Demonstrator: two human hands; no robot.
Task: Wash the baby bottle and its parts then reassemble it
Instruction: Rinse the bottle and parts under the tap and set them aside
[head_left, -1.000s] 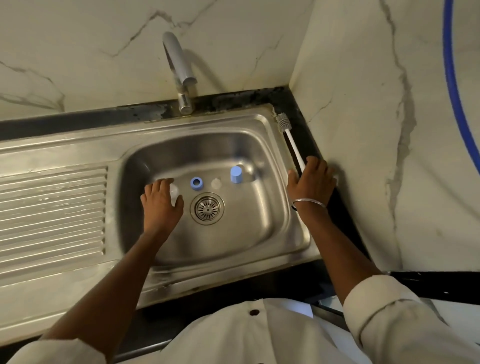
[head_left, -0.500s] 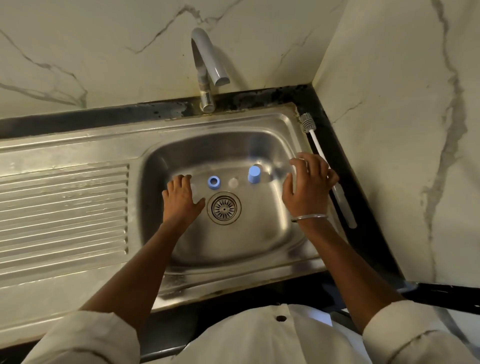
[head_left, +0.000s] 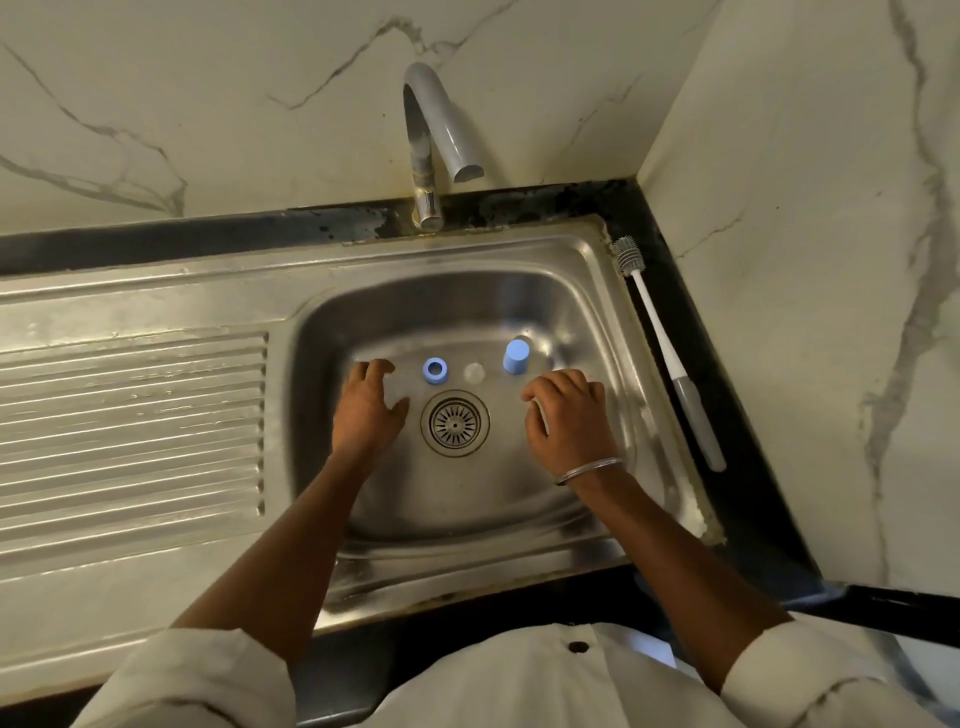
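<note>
Three bottle parts stand in a row at the back of the sink basin (head_left: 582, 312): a blue screw ring (head_left: 435, 370), a clear teat (head_left: 474, 372) and a blue cap (head_left: 516, 356). My left hand (head_left: 366, 410) lies left of the drain, cupped over the clear baby bottle (head_left: 398, 387), which shows only as a pale patch between thumb and fingers. My right hand (head_left: 566, 415) hovers right of the drain, just in front of the cap, its fingers loosely curled with nothing seen in them.
A bottle brush (head_left: 670, 353) lies on the black counter strip along the sink's right rim. The faucet (head_left: 441, 135) arches over the back of the basin and no water runs. The drain (head_left: 455, 423) sits mid-basin, with a ribbed drainboard (head_left: 130, 426) to the left. Marble walls close the back and right.
My right hand has let go of the brush on the right rim and moved left and down into the basin. My left hand has stayed on the bottle. The camera shifted.
</note>
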